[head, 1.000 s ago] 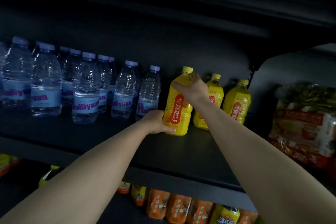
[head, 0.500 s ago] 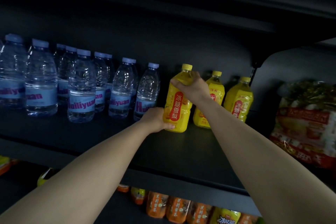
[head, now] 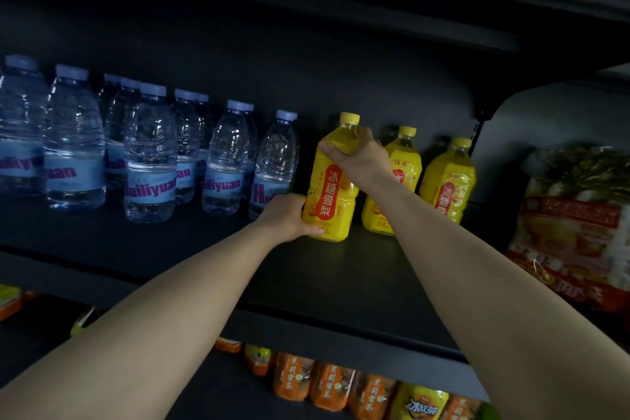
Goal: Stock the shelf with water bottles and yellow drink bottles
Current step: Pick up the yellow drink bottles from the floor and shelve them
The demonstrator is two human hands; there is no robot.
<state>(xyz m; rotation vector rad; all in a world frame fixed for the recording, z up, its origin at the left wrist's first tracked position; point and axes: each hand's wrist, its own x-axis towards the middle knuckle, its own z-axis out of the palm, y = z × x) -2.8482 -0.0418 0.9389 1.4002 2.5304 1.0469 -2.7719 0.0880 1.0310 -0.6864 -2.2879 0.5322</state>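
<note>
Presently shown: tall yellow plastic drink bottle with yellow cap and red label (head: 329, 187), upright on the dark shelf board (head: 306, 269), grasped at two heights. Left hand (head: 289, 216) curled round the base, thumb across the lower front; right hand (head: 358, 155) wrapped over the shoulder just under the cap. Whether the base rests fully on the board or hovers just off it cannot be told.

To seat well: keep upright, lower flat, slide rearward with the lower hand steering and the upper hand steadying; turn label outward; release upper grip last, since a tall, narrow, full bottle likely tips easily.

Room and edges: just beyond the right hand, two more yellow drink bottles (head: 448, 181), the nearer partly hidden behind the wrist, close enough to be knocked. Just outside the left hand, the end clear water bottle with pale blue cap and blue label (head: 274, 160), last of a row of water bottles (head: 150, 160); only a narrow gap between it and the held bottle. Bare board toward the body, ending at the front shelf edge (head: 341, 334); dark back wall behind. Farther out past the right arm, a red-printed plastic-wrapped pack (head: 572, 225). Below both forearms, orange drink packs on the lower shelf (head: 327, 385).
</note>
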